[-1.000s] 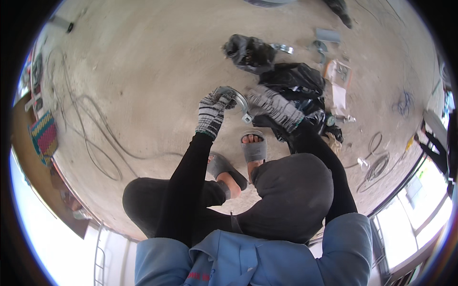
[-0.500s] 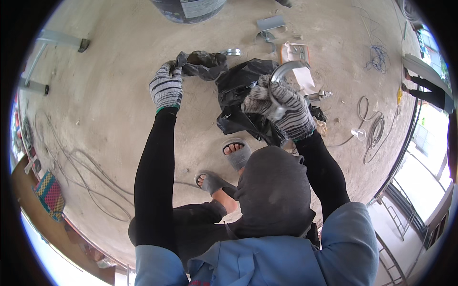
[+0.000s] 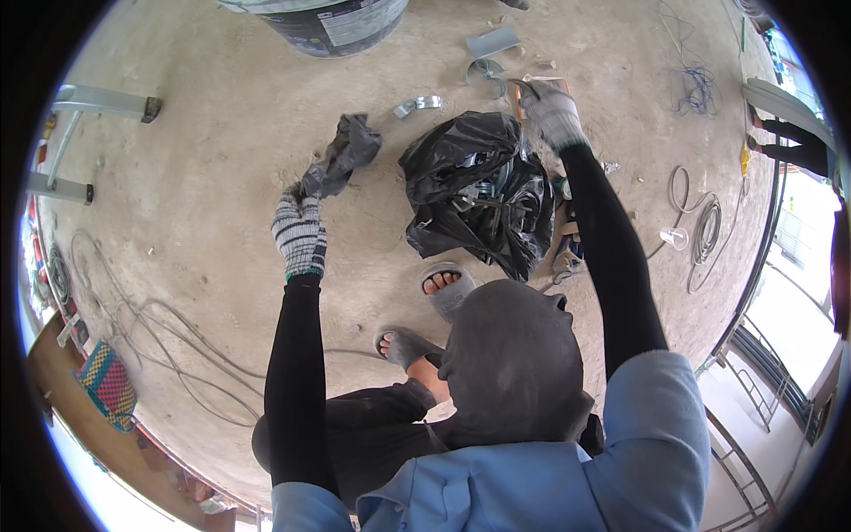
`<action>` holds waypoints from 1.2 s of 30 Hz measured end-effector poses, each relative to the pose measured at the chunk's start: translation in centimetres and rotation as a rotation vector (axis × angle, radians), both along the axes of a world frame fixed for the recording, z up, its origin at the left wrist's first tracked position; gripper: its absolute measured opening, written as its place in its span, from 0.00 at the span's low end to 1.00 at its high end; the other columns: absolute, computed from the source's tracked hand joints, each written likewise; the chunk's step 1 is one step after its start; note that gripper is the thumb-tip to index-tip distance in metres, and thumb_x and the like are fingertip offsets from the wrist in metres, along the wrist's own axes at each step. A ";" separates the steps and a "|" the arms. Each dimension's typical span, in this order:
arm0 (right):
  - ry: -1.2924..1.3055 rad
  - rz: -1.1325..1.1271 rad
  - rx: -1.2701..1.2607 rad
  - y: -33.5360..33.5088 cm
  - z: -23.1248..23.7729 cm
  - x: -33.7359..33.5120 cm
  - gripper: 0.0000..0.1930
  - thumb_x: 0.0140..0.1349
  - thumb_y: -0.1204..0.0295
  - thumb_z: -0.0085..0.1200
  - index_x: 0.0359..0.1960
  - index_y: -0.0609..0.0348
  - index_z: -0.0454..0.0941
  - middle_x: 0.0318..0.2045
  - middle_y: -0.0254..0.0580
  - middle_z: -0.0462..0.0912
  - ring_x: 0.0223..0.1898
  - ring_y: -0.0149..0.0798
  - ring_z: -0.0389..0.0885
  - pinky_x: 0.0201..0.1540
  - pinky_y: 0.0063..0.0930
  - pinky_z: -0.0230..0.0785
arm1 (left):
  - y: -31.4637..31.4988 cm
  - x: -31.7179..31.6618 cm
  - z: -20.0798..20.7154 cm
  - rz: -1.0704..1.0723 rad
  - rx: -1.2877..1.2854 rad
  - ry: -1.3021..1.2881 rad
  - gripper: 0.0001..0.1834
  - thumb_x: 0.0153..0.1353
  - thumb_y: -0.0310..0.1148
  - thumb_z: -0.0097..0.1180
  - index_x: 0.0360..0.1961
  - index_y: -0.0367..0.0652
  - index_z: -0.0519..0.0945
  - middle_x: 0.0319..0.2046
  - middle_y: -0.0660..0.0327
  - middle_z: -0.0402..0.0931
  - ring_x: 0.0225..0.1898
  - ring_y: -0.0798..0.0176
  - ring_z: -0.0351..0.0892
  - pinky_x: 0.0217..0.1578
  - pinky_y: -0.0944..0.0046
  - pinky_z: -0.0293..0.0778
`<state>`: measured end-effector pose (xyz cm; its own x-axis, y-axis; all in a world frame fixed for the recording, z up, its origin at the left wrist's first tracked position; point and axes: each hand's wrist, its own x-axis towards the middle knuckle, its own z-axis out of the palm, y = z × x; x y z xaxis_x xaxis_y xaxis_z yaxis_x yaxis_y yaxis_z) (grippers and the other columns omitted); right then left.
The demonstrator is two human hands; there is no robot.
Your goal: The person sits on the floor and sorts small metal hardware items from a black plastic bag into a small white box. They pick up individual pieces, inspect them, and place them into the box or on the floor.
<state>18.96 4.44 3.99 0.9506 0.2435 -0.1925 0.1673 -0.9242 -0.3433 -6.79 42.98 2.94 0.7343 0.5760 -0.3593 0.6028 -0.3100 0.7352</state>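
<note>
In my left hand (image 3: pixel 300 232), in a striped knit glove, the fingers are closed on a crumpled black plastic bag (image 3: pixel 347 152) raised off the floor. My right hand (image 3: pixel 551 117), gloved alike, reaches to the far right over an orange-edged box mostly hidden beneath it. Its fingertips are blurred, so whether it grips anything is unclear. Between my arms a larger black plastic bag (image 3: pixel 430 151) lies spread open, with several metal pipe clamps (image 3: pixel 487 188) inside. One loose shiny clamp (image 3: pixel 418 105) rests just beyond it.
A dark bucket (image 3: pixel 341 31) stands at the far side. Near it lie a grey metal piece (image 3: pixel 493 43) and a curved band (image 3: pixel 485 71). Coiled cable (image 3: pixel 705 232) and blue wire (image 3: pixel 698 97) are at right; ladder-like metal legs (image 3: pixel 106 102) and more cable are at left.
My right hand has moved away from the bag toward the box; the metal ring it held no longer shows clearly. The left hand's plastic has come away from the larger bag, uncovering the clamps.
</note>
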 end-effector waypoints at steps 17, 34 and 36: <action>-0.293 0.709 0.156 14.6 0.8 -4.7 0.14 0.56 0.65 0.52 0.41 0.58 0.81 0.37 0.45 0.85 0.41 0.47 0.83 0.43 0.41 0.76 | 1.1 1.4 -0.6 -0.486 0.488 -0.057 0.11 0.57 0.23 0.59 0.41 0.42 0.83 0.43 0.51 0.81 0.48 0.48 0.81 0.51 0.56 0.77; 0.259 0.871 0.067 19.7 -2.1 -14.3 0.15 0.62 0.63 0.52 0.45 0.57 0.80 0.37 0.50 0.85 0.40 0.55 0.85 0.45 0.48 0.75 | 3.8 0.5 4.2 -1.107 0.710 0.128 0.07 0.56 0.36 0.60 0.35 0.49 0.83 0.37 0.57 0.82 0.44 0.50 0.80 0.64 0.43 0.64; 0.125 0.943 0.243 20.9 -0.8 -13.8 0.18 0.59 0.62 0.56 0.48 0.59 0.80 0.43 0.52 0.84 0.44 0.53 0.84 0.48 0.47 0.75 | 4.5 -0.2 3.1 -1.113 0.749 -0.034 0.11 0.54 0.40 0.61 0.36 0.48 0.82 0.39 0.56 0.82 0.50 0.48 0.79 0.69 0.39 0.58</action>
<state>5.17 25.30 3.21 0.3224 0.9385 -0.1232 0.7497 -0.3327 -0.5721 -6.96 47.45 6.02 0.9396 -0.2812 -0.1951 -0.2466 -0.9516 0.1836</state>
